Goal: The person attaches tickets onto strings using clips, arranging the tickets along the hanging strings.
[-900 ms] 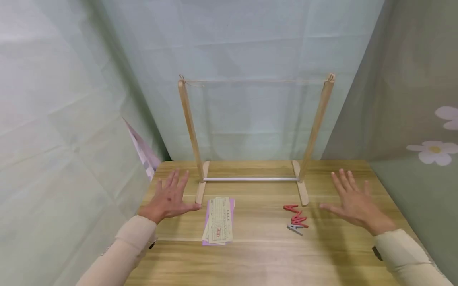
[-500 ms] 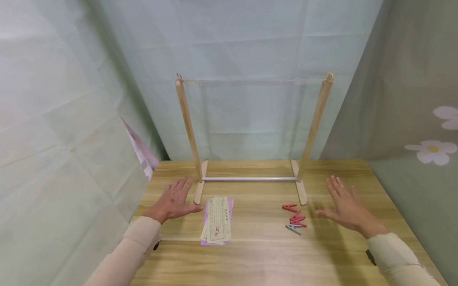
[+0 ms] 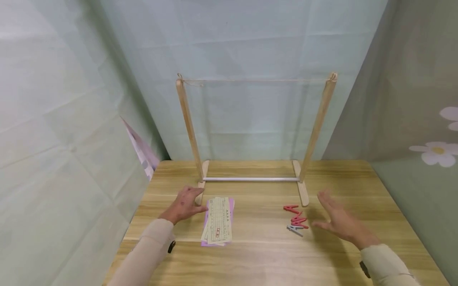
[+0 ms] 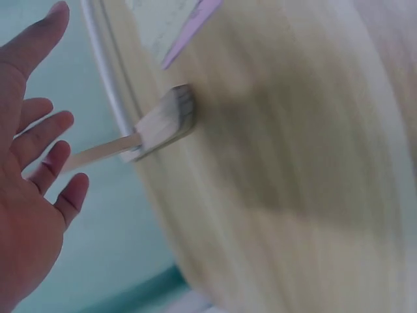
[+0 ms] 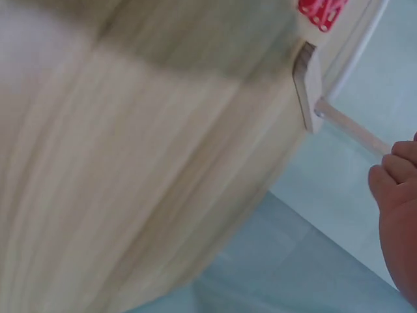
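Observation:
My left hand (image 3: 185, 204) hovers at the left edge of a small stack of printed paper slips (image 3: 220, 220), which lies over a purple sheet. Its fingers are loosely bent with nothing between them, as the left wrist view also shows. On the right, my right hand (image 3: 338, 218) is held over the table, thumb spread from the fingers and nothing in it. Just left of that hand lie several small clothespins: a red clothespin (image 3: 291, 208) at the back, more red ones below it, and a grey clothespin (image 3: 295, 230) in front.
Behind the papers and clothespins stands a wooden frame with a left post (image 3: 187, 127), a right post (image 3: 318, 127), a white bottom rod (image 3: 250, 179) and a string (image 3: 255, 80) tied across the top. Pale cloth (image 3: 250, 39) hangs around the wooden table (image 3: 257, 258).
Both hands have moved inward and nearer the body, the left toward the paper slips and the right toward the clothespins. Their spread fingers have relaxed. The papers, clothespins and frame have stayed put.

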The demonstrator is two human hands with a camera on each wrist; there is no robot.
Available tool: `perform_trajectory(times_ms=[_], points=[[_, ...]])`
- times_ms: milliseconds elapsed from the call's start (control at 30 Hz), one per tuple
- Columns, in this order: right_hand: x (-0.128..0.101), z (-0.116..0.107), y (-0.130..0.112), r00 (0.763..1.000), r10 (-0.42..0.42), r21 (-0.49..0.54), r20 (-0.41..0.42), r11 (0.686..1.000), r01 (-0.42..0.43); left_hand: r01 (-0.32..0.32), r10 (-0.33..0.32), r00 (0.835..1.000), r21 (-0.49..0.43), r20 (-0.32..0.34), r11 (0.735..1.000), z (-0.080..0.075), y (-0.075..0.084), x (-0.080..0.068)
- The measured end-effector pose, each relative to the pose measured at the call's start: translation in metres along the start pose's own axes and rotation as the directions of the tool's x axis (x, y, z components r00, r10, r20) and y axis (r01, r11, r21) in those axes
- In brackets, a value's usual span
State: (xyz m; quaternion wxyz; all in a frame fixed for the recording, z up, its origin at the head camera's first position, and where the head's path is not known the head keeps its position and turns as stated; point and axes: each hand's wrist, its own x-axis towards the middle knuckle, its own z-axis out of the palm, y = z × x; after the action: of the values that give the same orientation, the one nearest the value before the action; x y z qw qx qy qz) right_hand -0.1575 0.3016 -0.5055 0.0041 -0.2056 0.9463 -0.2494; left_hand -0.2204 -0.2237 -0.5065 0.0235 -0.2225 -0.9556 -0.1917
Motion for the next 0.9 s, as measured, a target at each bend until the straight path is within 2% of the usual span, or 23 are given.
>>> perform_trajectory(times_ms=[167, 300, 433, 600, 733, 900], points=[[-0.004, 0.018, 0.003, 0.987, -0.119, -0.073, -0.107, 0.991, 0.112, 0.071, -0.072, 0.997, -0.087, -0.004, 0.994, 0.017, -0.005, 0.002], [-0.006, 0.032, 0.006, 0.955, -0.230, -0.128, -0.189, 0.970, 0.208, 0.129, -0.131, 0.991, -0.135, -0.004, 0.982, 0.028, -0.007, 0.005], [-0.006, 0.045, 0.007, 0.923, -0.308, -0.156, -0.231, 0.948, 0.278, 0.181, -0.183, 0.983, -0.176, 0.005, 0.968, 0.037, -0.008, 0.009], [-0.007, 0.057, 0.011, 0.888, -0.375, -0.124, -0.267, 0.927, 0.354, 0.224, -0.229, 0.973, -0.254, 0.014, 0.941, 0.049, -0.012, 0.013], [-0.008, 0.065, 0.012, 0.886, -0.367, -0.080, -0.283, 0.930, 0.359, 0.239, -0.251, 0.968, -0.304, 0.000, 0.922, 0.058, -0.013, 0.014], [-0.010, 0.074, 0.012, 0.913, -0.311, -0.044, -0.264, 0.949, 0.311, 0.246, -0.277, 0.959, -0.320, -0.055, 0.915, 0.067, -0.015, 0.015]])
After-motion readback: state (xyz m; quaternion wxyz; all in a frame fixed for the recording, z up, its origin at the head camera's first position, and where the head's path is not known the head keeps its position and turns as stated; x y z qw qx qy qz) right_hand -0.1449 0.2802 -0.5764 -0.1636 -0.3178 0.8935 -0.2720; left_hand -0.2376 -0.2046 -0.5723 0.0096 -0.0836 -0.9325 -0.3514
